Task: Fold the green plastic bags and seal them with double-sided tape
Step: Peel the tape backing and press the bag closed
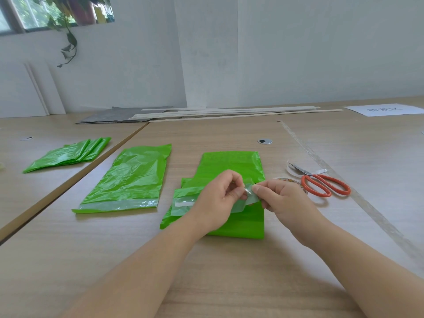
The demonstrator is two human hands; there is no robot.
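A folded green plastic bag (pixel 231 166) lies flat on the wooden table in front of me, with a pale strip of double-sided tape (pixel 183 204) running across its lower fold. My left hand (pixel 218 200) and my right hand (pixel 280 196) meet above the strip's right end. Both pinch the lifted, translucent end of the tape between thumb and fingertips. A second green bag (pixel 130 177) with a tape strip along its near edge lies to the left. A tape roll (pixel 288 180) peeks out behind my right hand.
Orange-handled scissors (pixel 321 182) lie to the right of my hands. A pile of green bags (pixel 68 154) sits on the adjoining table at far left. Thin wooden sticks (pixel 229 112) and grey sheets lie along the back edge, a white paper (pixel 385 110) at back right.
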